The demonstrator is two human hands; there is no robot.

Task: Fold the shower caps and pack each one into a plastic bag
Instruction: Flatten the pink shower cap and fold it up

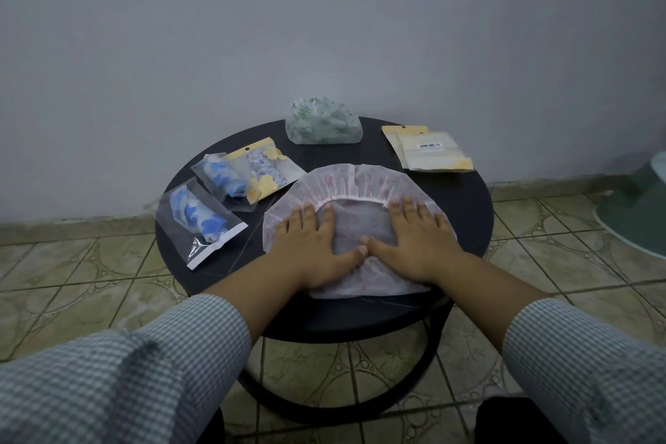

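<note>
Because the pink shower cap (360,187) springs back on its elastic, I press it flat against the desk (465,213) with both hands spread wide, so the film lies smooth for the first fold. My left hand (317,238) and right hand (414,234) lie palm down on it, fingers straight and gripping nothing, thumbs touching at the middle; my fingertips reach the gathered band, and the frilled rim fans out beyond them. Left of my left hand lie three packed bags (230,191), set aside where they cannot be disturbed: two with rolled blue caps, one with a yellow-trimmed header. Beyond my fingers, at the far edge, the green-patterned cap (322,122) sits bunched, not yet folded. Beyond my right hand the empty bags (429,148) lie stacked, near enough, I judge, to take one once this cap is folded small.
</note>
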